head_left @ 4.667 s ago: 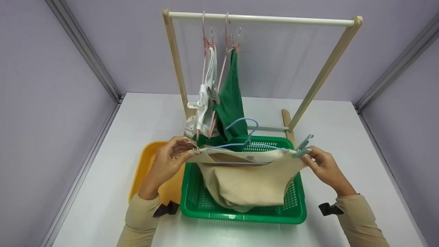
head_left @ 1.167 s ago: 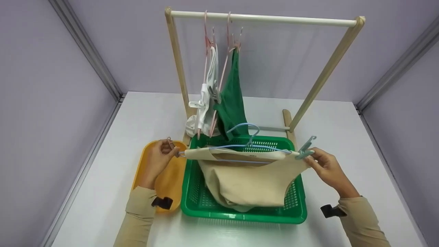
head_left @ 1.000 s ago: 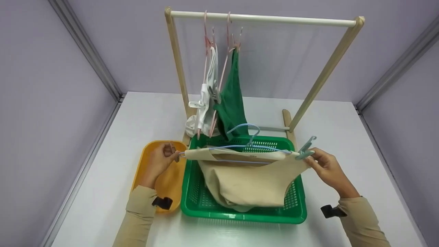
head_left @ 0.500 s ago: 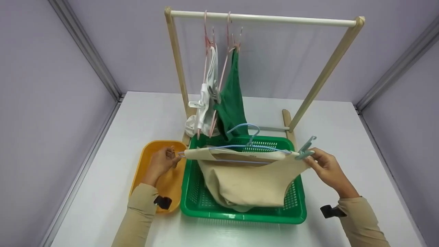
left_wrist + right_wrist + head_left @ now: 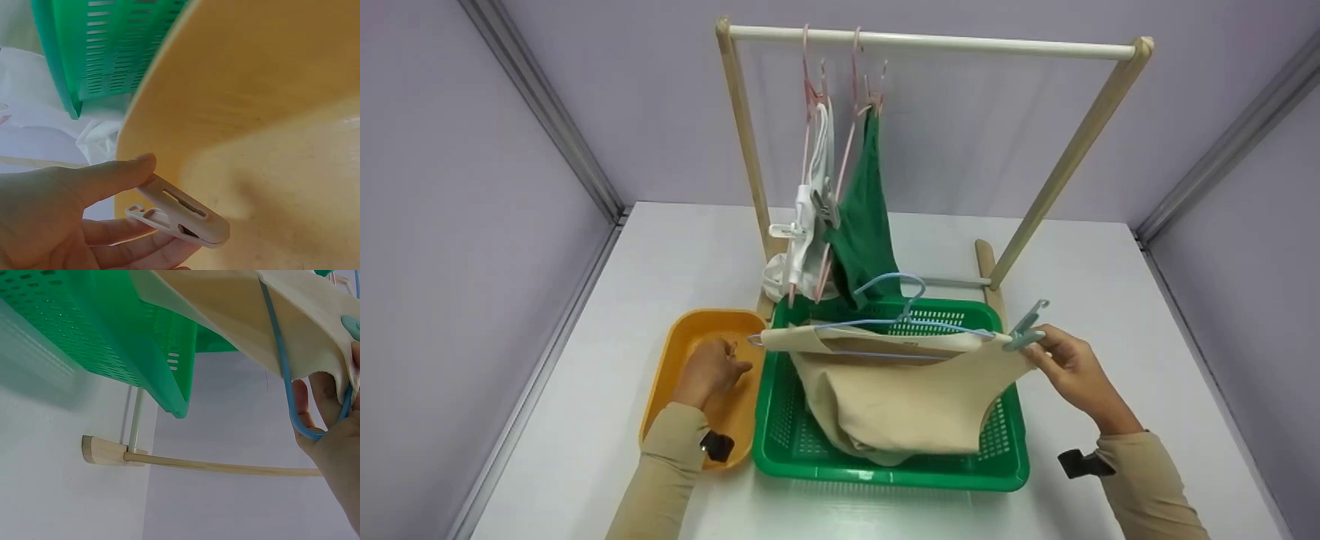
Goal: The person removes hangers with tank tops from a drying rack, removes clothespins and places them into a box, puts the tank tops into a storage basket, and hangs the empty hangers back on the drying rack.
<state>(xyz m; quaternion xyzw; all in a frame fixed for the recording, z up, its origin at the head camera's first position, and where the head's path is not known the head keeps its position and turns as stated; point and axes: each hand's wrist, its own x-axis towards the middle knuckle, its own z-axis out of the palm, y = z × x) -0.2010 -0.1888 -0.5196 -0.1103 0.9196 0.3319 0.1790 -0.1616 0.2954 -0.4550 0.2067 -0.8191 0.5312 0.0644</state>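
One mark (image 5: 910, 343) on shirt (image 5: 915, 405), illegible. Hanger (image 5: 905, 318) runs left-right, hook (image 5: 894, 275) away; left hand (image 5: 709, 373) pinches peg (image 5: 177, 212), right hand (image 5: 1071, 369) grips hanger end.

Straight up from the orange tray (image 5: 655, 390), I have room for my left hand (image 5: 711, 373). Rightward, green basket (image 5: 885, 475) and blue hanger (image 5: 906, 316) stand in the way. White garment (image 5: 810, 255) and green garment (image 5: 864, 217) crowd the rack (image 5: 960, 43) at left; gap under its right half. Beyond my right hand (image 5: 1071, 371), passage over tabletop (image 5: 1155, 330).
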